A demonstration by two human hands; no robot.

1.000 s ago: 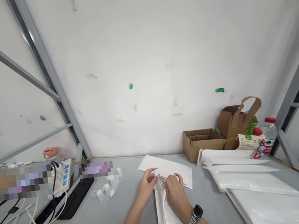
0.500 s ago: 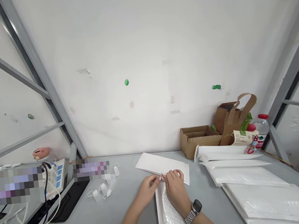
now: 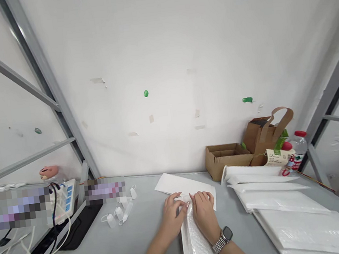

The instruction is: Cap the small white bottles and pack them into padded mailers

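Note:
A long white bubble mailer (image 3: 195, 242) lies lengthwise in front of me at the table's near edge. My left hand (image 3: 174, 215) pinches its far end, thumb and index finger meeting there. Against the right side of that same end, my right hand (image 3: 204, 212) is closed with curled fingers, covering part of the mailer. A metal-band watch sits on the right wrist. Just beyond the fingertips rests a flat white envelope (image 3: 172, 182), partly hidden by the hands. What lies between the fingertips is too small to make out.
Several white bubble mailers (image 3: 291, 203) are fanned out at the right. Behind them stand a cardboard box (image 3: 220, 168), a brown paper bag (image 3: 255, 143) and a red-capped bottle (image 3: 299, 145). Small white plastic bottles (image 3: 118, 213) and a power strip (image 3: 69, 197) are at the left.
My left hand has shifted right and turned, its fingers now reaching over the mailer's far end. The right hand stays at that end. The whole view has moved slightly.

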